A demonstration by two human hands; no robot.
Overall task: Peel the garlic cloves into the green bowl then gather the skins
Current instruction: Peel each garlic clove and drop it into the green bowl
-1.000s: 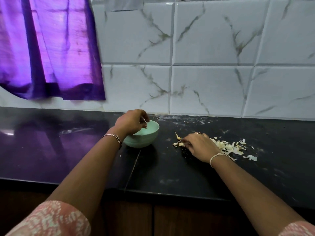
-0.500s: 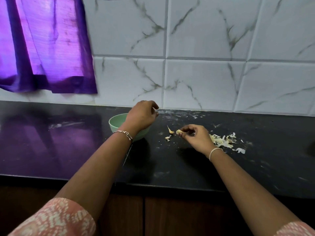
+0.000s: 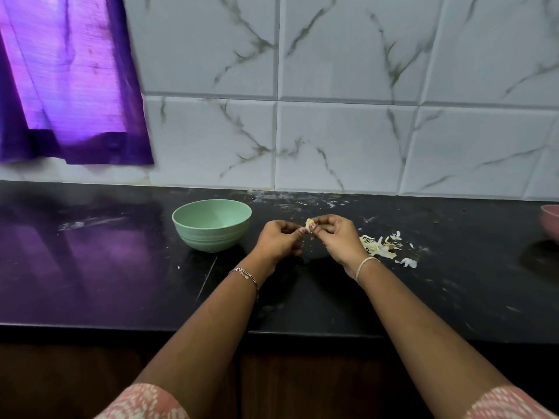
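- Step in hand, as I judge it: peeling one garlic clove (image 3: 309, 225), which is held in the air over the worktop (image 3: 121, 267), just right of the green bowl (image 3: 208, 241) and apart from it.
- Right hand (image 3: 338, 237): thumb and forefinger pinch the clove, the other fingers are curled beneath.
- Left hand (image 3: 279, 240): fingers curled, with the tips meeting the clove from the other side. I read this as a pinch on the loose skin, though the skin edge itself is too small for me to make out.
- To do it well, I keep the right pinch firm and low on the clove, pull the skin away with the left in short strips, and turn the clove between pulls. A hard squeeze may shoot the clove out.
- I let the strips fall toward the skins (image 3: 379, 247), a pale heap lying on the worktop just right of the right hand, which spares gathering later.
- The bare clove then needs a short carry leftward over the bowl's rim. A small pale speck sits inside the bowl, and I cannot name it.
- Surface: dark, glossy stone, dusted with flecks along the back edge.
- Room: a white marble-veined tiled wall (image 3: 332, 131), a purple curtain (image 3: 69, 86) at upper left, and a pink bowl (image 3: 551, 225) cut off at the right edge.
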